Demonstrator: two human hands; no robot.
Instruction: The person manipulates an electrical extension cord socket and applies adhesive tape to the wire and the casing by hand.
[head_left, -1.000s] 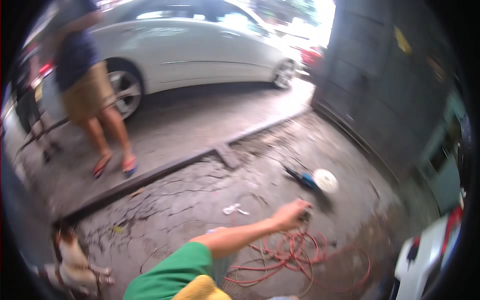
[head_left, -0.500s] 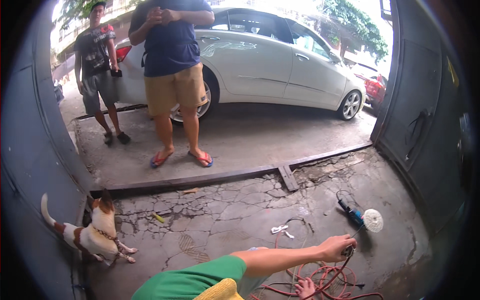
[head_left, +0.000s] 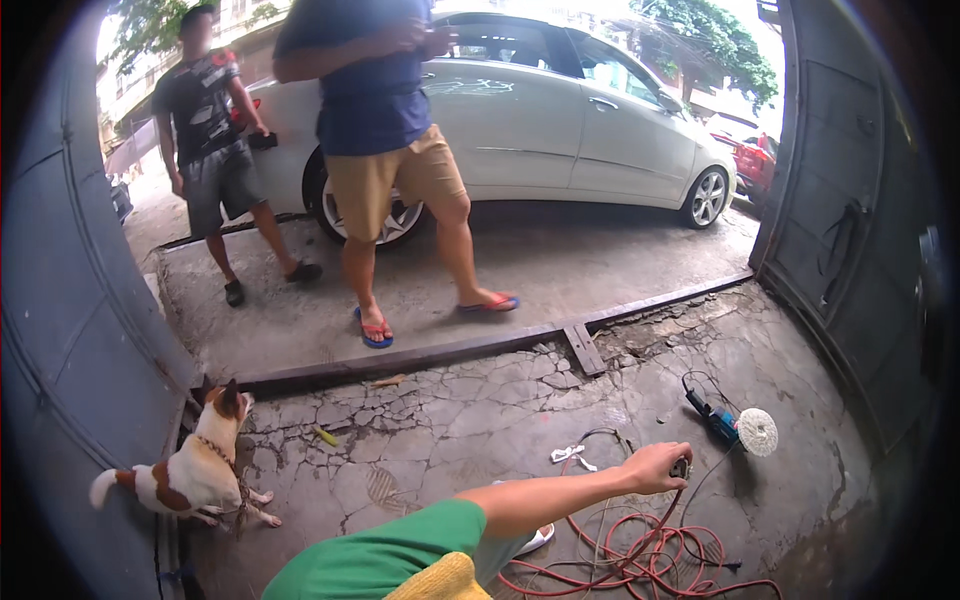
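My left hand reaches out to the right, its fingers wrapped round a small dark, round end piece on a red cord. I cannot make out whether that piece is a socket or a plug. Below the hand, the cord lies in loose loops on the floor. A teal and black power polisher with a white fluffy round pad rests beyond the hand to the right. From near the polisher a thin dark cord runs toward the loops. My right hand is out of view.
A brown and white dog sits at left by a grey metal gate. Two people stand past a raised metal sill, before a silver car. A white strip lies on the cracked floor.
My left hand has moved slightly up and left with the cord end. My right hand has left the view. The nearer person has stepped right; the dog has turned its head right.
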